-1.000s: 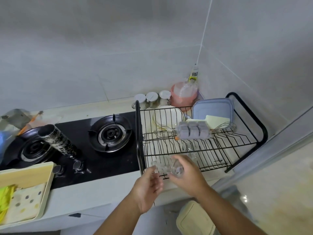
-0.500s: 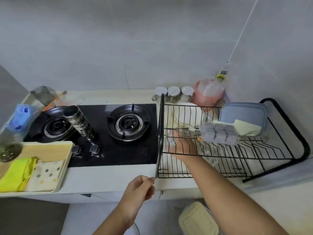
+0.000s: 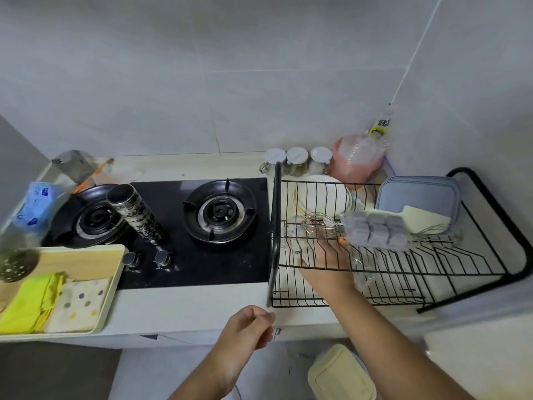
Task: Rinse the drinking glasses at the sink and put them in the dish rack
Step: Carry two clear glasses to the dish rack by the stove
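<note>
Clear glass (image 3: 292,230) blurred behind the dish rack (image 3: 276,215) wires; I couldn't tell whether my right grip (image 3: 328,261) held it. My left grip (image 3: 248,327) hung loosely curled, holding nothing.

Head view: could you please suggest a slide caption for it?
Right hand reaches into the black dish rack by a clear glass; left hand hovers, loosely curled, empty.

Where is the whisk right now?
In the head view, the whisk lies in the dish rack on the right, between the white bowl and the right hand, beside the grey ice tray.
</note>
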